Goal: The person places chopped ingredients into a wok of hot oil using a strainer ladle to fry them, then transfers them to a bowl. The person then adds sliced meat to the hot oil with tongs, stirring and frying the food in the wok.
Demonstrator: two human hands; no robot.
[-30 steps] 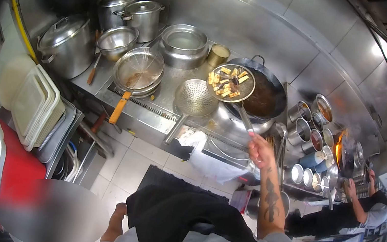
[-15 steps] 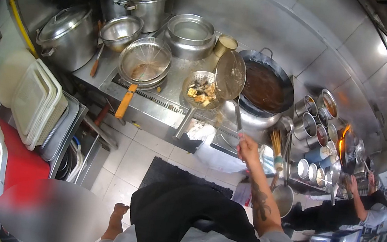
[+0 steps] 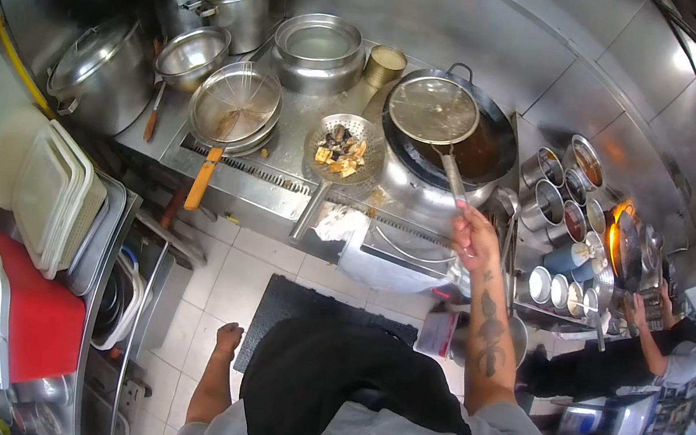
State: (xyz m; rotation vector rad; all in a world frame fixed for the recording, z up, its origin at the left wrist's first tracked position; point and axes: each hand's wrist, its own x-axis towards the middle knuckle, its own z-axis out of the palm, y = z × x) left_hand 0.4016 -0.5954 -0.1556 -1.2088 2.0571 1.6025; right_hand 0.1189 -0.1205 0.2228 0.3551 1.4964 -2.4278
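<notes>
My right hand (image 3: 477,237) is wrapped round the handle of a fine-mesh skimmer (image 3: 432,111). The skimmer's round mesh is held over the left part of a large wok (image 3: 501,141) of dark brown liquid. Left of the wok, a perforated ladle (image 3: 302,215) rests on the steel range with browned food pieces (image 3: 339,152) in its bowl. Low at my side, away from the range, my left hand (image 3: 230,336) hangs with its fingers curled in and nothing visible in them.
Stacked strainers (image 3: 235,104), a water-filled pot (image 3: 319,40), a tin (image 3: 385,67) and lidded stockpots (image 3: 93,66) stand on the range. Seasoning containers (image 3: 546,201) are at the right, near flames (image 3: 616,242) and another person (image 3: 641,348). A red bin (image 3: 45,317) stands left.
My right hand has moved right, bringing the skimmer from beside the wok to over it, with its mesh turned flatter. My left hand has risen slightly and the view has shifted.
</notes>
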